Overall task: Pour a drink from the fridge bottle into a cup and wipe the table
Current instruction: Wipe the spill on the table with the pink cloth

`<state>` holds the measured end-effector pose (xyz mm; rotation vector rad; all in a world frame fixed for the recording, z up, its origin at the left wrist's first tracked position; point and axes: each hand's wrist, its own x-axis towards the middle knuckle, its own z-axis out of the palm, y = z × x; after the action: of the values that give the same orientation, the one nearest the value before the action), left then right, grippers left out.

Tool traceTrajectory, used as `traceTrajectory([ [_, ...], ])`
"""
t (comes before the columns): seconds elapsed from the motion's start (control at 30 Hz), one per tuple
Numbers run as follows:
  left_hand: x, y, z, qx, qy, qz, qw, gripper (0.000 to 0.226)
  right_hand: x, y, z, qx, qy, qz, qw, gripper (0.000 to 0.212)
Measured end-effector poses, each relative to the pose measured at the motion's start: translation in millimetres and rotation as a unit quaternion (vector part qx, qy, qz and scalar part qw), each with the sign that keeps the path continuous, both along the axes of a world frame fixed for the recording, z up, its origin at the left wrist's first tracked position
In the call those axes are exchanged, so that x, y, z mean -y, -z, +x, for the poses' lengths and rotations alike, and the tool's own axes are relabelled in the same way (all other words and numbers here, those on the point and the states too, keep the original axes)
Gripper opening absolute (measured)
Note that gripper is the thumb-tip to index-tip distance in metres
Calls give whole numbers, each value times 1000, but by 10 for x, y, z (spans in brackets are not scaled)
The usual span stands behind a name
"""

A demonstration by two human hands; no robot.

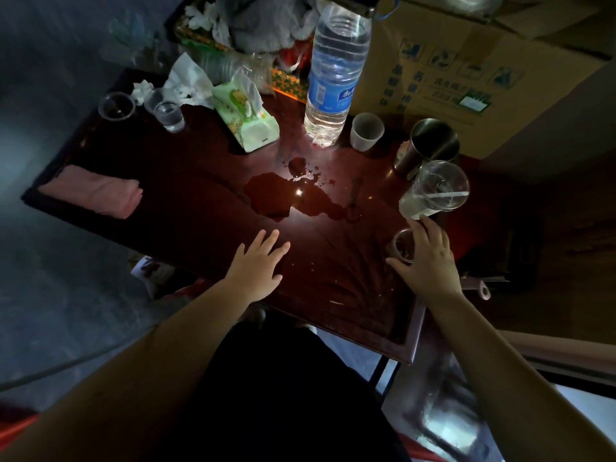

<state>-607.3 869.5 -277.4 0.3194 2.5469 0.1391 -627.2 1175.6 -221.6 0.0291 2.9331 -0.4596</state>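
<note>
A tall clear water bottle point(336, 75) with a blue label stands upright at the back of the dark red table point(186, 208). A puddle point(283, 195) lies on the table's middle, in front of the bottle. A folded pink cloth point(96, 193) rests at the left edge. My left hand point(258, 265) hovers flat, fingers spread, over the near table edge, holding nothing. My right hand point(428, 258) lies over a small clear cup point(401, 245) at the right, fingers draped on its rim; whether it grips the cup is unclear.
A white paper cup point(366, 131), a steel tumbler point(428, 145) and a tilted clear plastic cup point(433, 191) crowd the right. Two small clear cups point(116, 106) point(166, 110), crumpled tissues and a green tissue pack point(246, 115) sit back left. A cardboard box point(483, 71) stands behind.
</note>
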Motion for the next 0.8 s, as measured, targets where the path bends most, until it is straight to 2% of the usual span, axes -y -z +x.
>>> traceTrajectory([
  [0.07, -7, -1, 33, -1, 6, -12, 1000, 70, 129, -14, 69, -61, -34, -23, 997, 70],
  [0.13, -19, -4, 104, -2, 1, -24, 1000, 70, 332, -9, 163, -75, -72, -74, 992, 57],
  [0.23, 5, -10, 248, -21, -38, -13, 999, 68, 715, 94, 390, -13, -139, -108, 984, 53],
  [0.33, 171, 3, 343, -50, -18, 3, 999, 66, 1119, 291, 625, 45, -182, -108, 976, 57],
  [0.5, 627, 6, 296, 10, 28, 23, 999, 62, 1792, 452, 690, 83, -153, -120, 977, 53],
  [0.8, 1667, -35, 99, 5, 76, 60, 995, 63, 2901, 560, 494, 77, -87, -84, 990, 57],
])
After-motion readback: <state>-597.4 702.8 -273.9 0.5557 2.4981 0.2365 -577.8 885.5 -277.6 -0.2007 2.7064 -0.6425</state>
